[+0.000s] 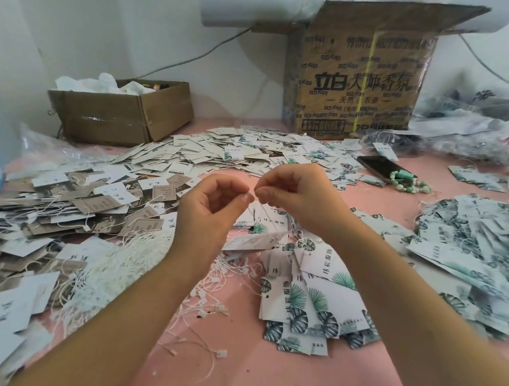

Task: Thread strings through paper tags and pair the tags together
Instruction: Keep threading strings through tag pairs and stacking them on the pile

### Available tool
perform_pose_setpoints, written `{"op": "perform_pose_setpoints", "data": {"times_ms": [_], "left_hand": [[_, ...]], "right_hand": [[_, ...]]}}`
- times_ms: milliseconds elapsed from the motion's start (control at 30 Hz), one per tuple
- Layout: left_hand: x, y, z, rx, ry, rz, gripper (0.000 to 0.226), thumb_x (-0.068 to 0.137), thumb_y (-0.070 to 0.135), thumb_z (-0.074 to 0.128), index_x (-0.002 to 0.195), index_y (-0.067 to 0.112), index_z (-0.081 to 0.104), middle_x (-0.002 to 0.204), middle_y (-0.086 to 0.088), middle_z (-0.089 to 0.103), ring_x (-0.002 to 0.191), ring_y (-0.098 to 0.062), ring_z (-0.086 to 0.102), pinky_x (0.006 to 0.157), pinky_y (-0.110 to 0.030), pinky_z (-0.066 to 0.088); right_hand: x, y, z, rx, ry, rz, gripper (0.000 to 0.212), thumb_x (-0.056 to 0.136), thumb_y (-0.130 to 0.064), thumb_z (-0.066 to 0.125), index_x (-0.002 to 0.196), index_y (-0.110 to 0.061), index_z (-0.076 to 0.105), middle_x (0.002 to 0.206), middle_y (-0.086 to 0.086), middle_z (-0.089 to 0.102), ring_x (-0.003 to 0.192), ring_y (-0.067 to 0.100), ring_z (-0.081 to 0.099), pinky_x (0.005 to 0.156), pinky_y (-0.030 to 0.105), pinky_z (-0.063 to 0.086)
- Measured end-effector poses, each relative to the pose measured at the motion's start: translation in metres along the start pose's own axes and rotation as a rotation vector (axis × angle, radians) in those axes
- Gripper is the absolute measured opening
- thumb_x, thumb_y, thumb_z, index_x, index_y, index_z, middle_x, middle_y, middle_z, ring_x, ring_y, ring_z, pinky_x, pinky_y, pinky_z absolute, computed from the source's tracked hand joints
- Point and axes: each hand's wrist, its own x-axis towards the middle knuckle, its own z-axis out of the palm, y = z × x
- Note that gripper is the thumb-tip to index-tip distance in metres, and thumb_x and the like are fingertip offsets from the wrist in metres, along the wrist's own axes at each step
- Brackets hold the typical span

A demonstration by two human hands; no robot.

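The left hand [215,208] and right hand [296,193] are pinching, fingertip to fingertip, a string too fine to see, a blurred tag [252,240] dangling just below them, loose strings [220,282] lying under the left wrist, leaf-print tags [315,293] under the right, a phone [377,166] lying beyond.

Tabletop [261,378] is showing pink. Leaf-print tags [315,293] at 4 o'clock are showing white with green and dark foliage; kraft tags [98,203] at 9 o'clock, brown. Strings [107,272] are showing white; bead bracelet [413,186] at 2 o'clock, green.
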Motion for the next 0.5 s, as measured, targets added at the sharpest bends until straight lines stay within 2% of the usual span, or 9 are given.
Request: {"op": "perform_pose_setpoints", "data": {"times_ms": [167, 367, 500], "left_hand": [[-0.0002, -0.0022, -0.0008, 0.006, -0.010, 0.018, 0.023, 0.081, -0.005, 0.066, 0.082, 0.017, 0.062, 0.072, 0.010, 0.068, 0.072, -0.005, 0.063, 0.068, -0.017, 0.051], [0.0002, -0.0029, -0.0019, 0.014, -0.026, 0.036, 0.025, 0.080, -0.006, 0.066, 0.081, 0.018, 0.059, 0.071, 0.009, 0.067, 0.071, -0.006, 0.062, 0.068, -0.018, 0.051], [0.0003, -0.0046, -0.0024, 0.032, -0.050, 0.041, 0.027, 0.080, -0.007, 0.066, 0.077, 0.020, 0.059, 0.070, 0.009, 0.066, 0.070, -0.006, 0.061, 0.068, -0.018, 0.051]], "right_hand": [[0.0003, -0.0015, 0.0025, 0.018, -0.030, -0.019, 0.004, 0.080, -0.005, 0.068, 0.083, -0.005, 0.070, 0.072, 0.005, 0.066, 0.062, 0.005, 0.056, 0.068, 0.023, 0.051], [-0.0004, -0.0001, 0.0035, 0.046, -0.029, -0.023, 0.005, 0.081, -0.004, 0.067, 0.081, -0.007, 0.069, 0.074, 0.013, 0.067, 0.065, 0.010, 0.056, 0.067, 0.029, 0.051], [0.0000, -0.0002, 0.0034, 0.077, -0.033, -0.027, 0.010, 0.081, 0.000, 0.065, 0.078, -0.010, 0.066, 0.064, -0.004, 0.061, 0.058, -0.002, 0.053, 0.062, 0.018, 0.048]]}}
